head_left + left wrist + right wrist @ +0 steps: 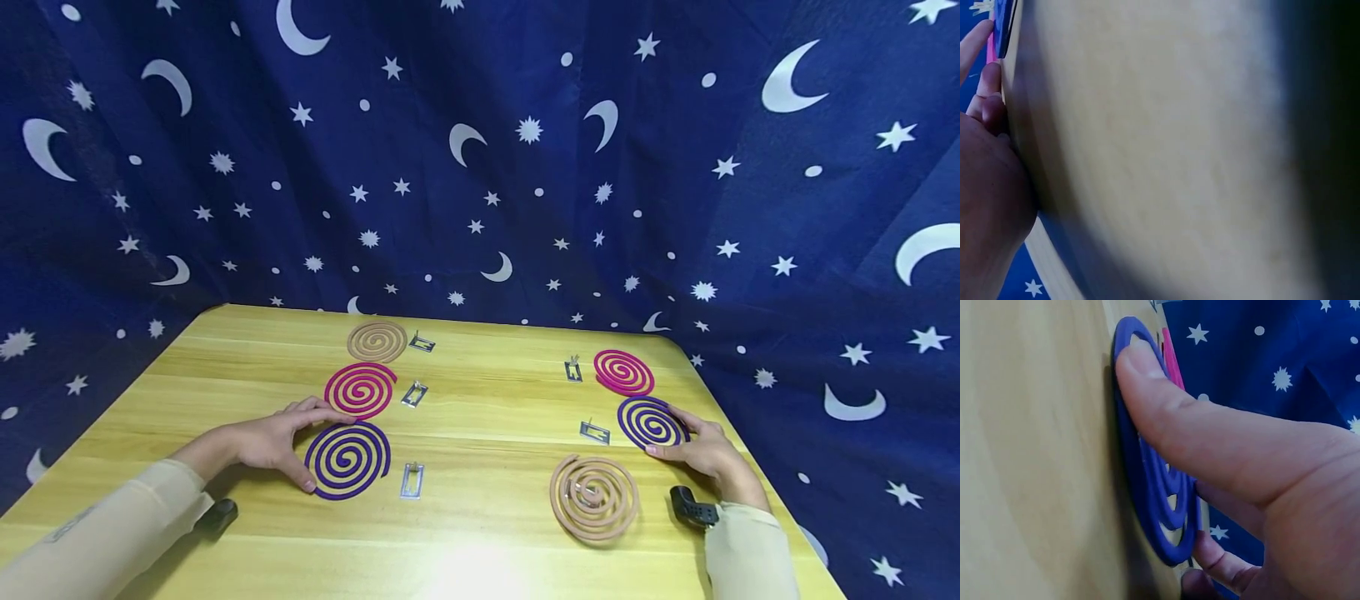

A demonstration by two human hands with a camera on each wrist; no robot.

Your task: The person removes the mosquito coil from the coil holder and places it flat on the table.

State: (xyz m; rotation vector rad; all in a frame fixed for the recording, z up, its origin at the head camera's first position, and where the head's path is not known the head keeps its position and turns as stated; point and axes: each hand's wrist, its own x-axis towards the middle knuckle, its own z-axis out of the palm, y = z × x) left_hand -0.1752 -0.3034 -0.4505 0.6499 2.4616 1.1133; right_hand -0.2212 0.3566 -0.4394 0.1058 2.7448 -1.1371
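Observation:
My left hand [277,439] spans the left side of a purple mosquito coil [347,460], index finger along its top edge and thumb at its lower left rim. A second purple mosquito coil [655,427] lies at the right, its outer edge held between the thumb and fingers of my right hand [705,454]. In the right wrist view the thumb [1154,394] overlaps this coil's rim, with other fingertips at the opposite edge. Only a sliver of the left coil [1004,25] shows in the left wrist view.
Pink coils [362,392] [624,372] lie just behind the purple ones. A tan coil [377,342] is at the back left; another tan coil [593,500] sits over a metal stand at front right. Several flat metal stands [412,481] lie beside the coils. A starry curtain [450,167] borders the table.

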